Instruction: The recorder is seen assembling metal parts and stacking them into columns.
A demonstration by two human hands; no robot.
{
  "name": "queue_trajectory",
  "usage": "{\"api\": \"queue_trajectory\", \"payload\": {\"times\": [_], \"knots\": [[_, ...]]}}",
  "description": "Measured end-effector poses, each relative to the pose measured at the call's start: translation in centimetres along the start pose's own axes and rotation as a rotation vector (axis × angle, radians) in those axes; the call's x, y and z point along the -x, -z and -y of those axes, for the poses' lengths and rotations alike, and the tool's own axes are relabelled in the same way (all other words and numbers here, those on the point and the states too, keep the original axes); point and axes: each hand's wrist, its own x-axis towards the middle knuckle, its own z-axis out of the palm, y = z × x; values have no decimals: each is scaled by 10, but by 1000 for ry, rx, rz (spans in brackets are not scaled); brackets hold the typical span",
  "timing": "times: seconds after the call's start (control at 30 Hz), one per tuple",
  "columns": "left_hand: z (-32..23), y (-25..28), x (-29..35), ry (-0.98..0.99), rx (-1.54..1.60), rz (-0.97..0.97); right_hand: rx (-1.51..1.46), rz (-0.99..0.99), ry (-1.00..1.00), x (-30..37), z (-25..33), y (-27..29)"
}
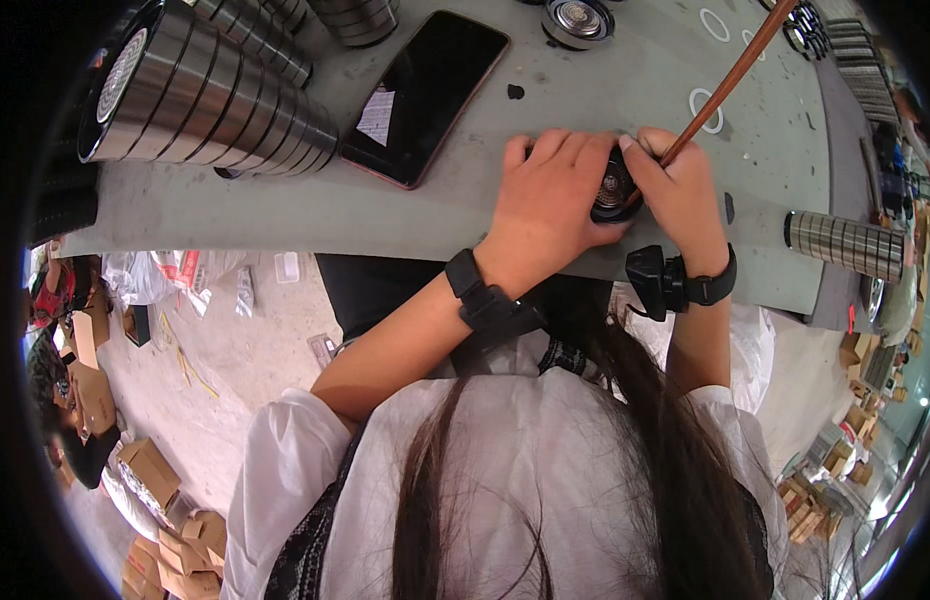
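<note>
My left hand (548, 195) is closed round a black-rimmed round lid (614, 184) with a perforated metal middle, at the table's near edge. My right hand (682, 188) grips a long, thin brown stick (730, 82). The stick slants up to the right, its lower end at the lid's rim beside my right thumb. The fingers partly hide the lid. A similar round metal lid (578, 22) with a black rim lies farther off. Pale rings (706, 110) lie on the table beyond my right hand.
The grey table (425, 215) carries a dark-screened phone (430, 95) and leaning stacks of metal lids (220, 100) on the left. Another stack (847, 242) lies near the right edge. Cardboard boxes (150, 472) and plastic bags (190, 272) are on the floor.
</note>
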Motion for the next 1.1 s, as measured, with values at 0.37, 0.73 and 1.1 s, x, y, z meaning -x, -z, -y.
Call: {"api": "queue_trajectory", "payload": {"times": [0.37, 0.73, 1.1], "knots": [[0, 2, -2, -6, -1, 10, 39, -52, 24, -4, -1, -1], [2, 0, -1, -4, -2, 6, 75, -185, 10, -11, -8, -4], [2, 2, -2, 5, -8, 47, 17, -209, 126, -20, -4, -8]]}}
